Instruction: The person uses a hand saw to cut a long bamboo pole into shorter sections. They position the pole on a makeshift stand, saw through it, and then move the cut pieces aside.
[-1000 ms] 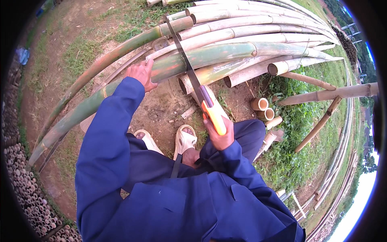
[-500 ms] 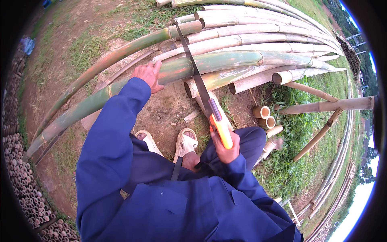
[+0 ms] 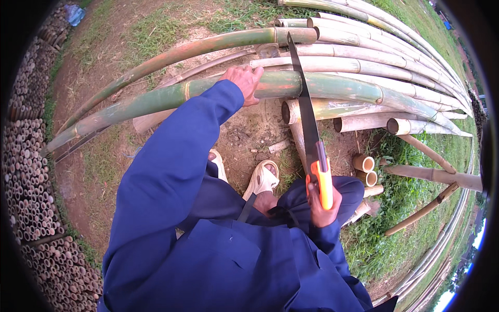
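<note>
A thick green bamboo pole lies crosswise in front of me. My left hand grips it from above, with the fingers bent over its far side. Just right of that hand, the dark blade of a hand saw crosses the pole and touches it, its tip pointing away from me. My right hand is closed around the saw's orange handle, near my right knee. Whether the blade has cut into the bamboo is hard to make out.
Behind lies another curved green pole, beside a stack of pale bamboo poles. Short cut bamboo pieces stand right of my knee, near a bamboo support frame. Cut bamboo ends are piled at far left.
The whole view has swung, so everything sits further right in the picture. My right hand has drawn the saw slightly toward me, while my left hand keeps its hold on the pole.
</note>
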`<state>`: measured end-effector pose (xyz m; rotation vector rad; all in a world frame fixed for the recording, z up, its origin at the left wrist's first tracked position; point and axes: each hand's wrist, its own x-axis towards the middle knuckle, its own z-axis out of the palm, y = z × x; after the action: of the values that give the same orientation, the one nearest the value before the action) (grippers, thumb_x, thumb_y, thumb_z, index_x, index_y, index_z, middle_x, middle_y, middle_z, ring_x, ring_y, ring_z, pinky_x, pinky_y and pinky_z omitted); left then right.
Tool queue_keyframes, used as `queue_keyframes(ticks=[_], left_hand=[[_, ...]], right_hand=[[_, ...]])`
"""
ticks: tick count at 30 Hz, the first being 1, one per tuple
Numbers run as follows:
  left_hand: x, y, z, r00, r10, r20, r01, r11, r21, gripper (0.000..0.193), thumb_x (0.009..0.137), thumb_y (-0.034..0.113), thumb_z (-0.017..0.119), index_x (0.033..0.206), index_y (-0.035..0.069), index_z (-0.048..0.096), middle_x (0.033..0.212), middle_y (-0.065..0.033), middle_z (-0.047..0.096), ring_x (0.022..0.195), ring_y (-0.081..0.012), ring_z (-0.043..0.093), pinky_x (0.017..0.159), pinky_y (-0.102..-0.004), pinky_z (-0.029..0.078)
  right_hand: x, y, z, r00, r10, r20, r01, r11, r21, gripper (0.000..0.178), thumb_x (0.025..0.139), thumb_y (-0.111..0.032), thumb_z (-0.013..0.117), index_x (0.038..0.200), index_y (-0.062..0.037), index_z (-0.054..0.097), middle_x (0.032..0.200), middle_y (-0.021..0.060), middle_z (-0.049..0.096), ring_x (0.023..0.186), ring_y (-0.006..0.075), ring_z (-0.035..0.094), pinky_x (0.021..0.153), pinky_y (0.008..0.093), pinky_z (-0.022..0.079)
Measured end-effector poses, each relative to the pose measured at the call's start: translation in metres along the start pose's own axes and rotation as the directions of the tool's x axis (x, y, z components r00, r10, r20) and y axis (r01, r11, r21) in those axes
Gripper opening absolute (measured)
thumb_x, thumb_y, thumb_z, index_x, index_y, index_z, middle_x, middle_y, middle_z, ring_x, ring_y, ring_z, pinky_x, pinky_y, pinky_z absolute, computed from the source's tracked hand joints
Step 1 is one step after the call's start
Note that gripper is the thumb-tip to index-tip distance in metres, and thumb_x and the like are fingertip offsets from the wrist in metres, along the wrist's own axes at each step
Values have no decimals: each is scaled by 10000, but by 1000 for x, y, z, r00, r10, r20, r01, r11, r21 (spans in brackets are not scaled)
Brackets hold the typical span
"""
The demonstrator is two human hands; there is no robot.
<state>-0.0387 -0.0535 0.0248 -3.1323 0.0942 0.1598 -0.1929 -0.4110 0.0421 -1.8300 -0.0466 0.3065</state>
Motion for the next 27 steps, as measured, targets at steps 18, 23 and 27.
queue_keyframes(ticks=[18,23,27], left_hand=[[-6,-2,6,996,-52,-68,54,998,32,869,706,483,862,1375,98,461,1232,-181,649,1134,-367,664,983,-497,509],[0,-8,-7,999,45,23,-47,996,77,917,676,440,865,1402,69,447,1165,-191,649,1050,-395,678,895,-495,547],[5,-2,-15,977,96,192,-115,989,94,944,673,430,863,1410,48,412,1199,-224,638,1040,-417,681,883,-503,550]], right_hand=[[71,0,41,945,-326,-37,324,945,-50,111,943,-66,732,966,35,695,793,36,667,692,95,588,643,284,492],[32,-5,11,981,-192,11,192,981,-25,203,930,-23,735,1111,56,691,939,36,702,834,88,617,769,253,507],[-45,5,-15,983,-178,-40,176,983,-42,272,914,-47,723,1174,30,698,854,140,735,771,184,718,729,314,552]])
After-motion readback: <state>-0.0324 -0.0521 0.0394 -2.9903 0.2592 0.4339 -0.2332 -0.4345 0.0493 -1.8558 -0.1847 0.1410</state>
